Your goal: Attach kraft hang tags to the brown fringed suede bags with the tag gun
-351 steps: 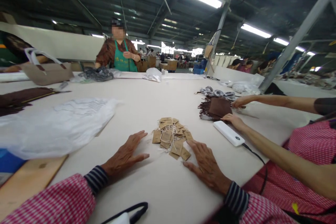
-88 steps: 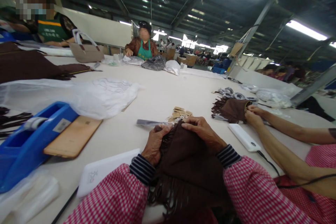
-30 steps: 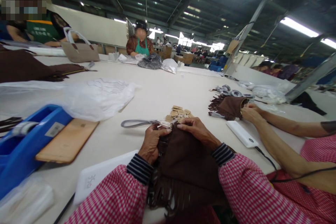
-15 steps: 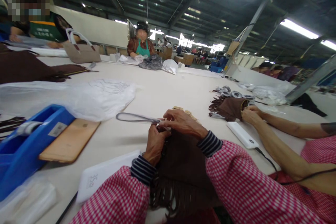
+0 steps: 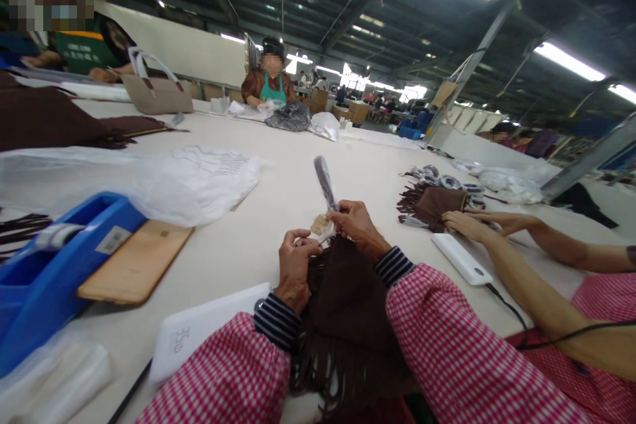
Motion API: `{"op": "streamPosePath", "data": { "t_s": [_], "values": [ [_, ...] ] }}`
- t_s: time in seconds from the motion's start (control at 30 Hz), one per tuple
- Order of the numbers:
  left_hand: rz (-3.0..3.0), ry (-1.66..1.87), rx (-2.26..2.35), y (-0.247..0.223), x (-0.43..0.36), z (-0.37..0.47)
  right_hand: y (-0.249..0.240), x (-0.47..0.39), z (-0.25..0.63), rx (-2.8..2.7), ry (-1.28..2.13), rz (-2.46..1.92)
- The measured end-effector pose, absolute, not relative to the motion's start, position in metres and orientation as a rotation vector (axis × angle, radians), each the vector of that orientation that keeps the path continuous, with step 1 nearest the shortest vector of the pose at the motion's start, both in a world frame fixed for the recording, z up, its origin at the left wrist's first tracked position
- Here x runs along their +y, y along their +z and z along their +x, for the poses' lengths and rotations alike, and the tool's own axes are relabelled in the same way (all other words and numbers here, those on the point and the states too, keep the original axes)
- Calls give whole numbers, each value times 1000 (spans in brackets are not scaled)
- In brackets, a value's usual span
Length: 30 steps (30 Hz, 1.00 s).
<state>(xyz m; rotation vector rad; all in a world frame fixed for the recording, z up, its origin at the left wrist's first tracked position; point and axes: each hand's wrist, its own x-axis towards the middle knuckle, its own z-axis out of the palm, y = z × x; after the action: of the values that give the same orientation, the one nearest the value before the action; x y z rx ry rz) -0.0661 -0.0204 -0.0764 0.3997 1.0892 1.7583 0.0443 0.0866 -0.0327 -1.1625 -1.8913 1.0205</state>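
A dark brown fringed bag (image 5: 352, 298) lies at the table's front edge, between my forearms, its fringe hanging toward me. My right hand (image 5: 360, 228) is closed at the bag's top corner, pinching the base of a grey plastic-wrapped strap (image 5: 325, 182) that points up and away. Close by on the left, my left hand (image 5: 295, 265) has thumb and fingers pressed together at the bag's edge; what lies between them is too small to name. A small beige tag (image 5: 320, 225) shows between the two hands.
To the left are a blue tape dispenser (image 5: 64, 265), an orange phone (image 5: 136, 262), a white power bank (image 5: 209, 328) and clear plastic (image 5: 199, 182). At right, a co-worker's hands (image 5: 472, 225) touch another brown bag (image 5: 437, 205) beside a white device (image 5: 462, 258). People sit across the table.
The grey strap has swung from lying leftward to pointing up. My hands have moved slightly apart, and the beige tag now shows between them. The co-worker's hands have shifted left over their bag.
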Motion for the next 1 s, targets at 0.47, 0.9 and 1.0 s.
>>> {"op": "streamPosePath", "data": {
  "t_s": [0.47, 0.9, 1.0],
  "values": [
    [720, 1858, 1526, -54, -27, -100, -36, 73, 38, -1813, 1157, -1136],
    [802, 1387, 1266, -84, -21, -74, -18, 67, 42, -2063, 1281, -942],
    [723, 1421, 1231, -85, -22, -71, -23, 81, 70, -2068, 1104, -995]
  ]
}}
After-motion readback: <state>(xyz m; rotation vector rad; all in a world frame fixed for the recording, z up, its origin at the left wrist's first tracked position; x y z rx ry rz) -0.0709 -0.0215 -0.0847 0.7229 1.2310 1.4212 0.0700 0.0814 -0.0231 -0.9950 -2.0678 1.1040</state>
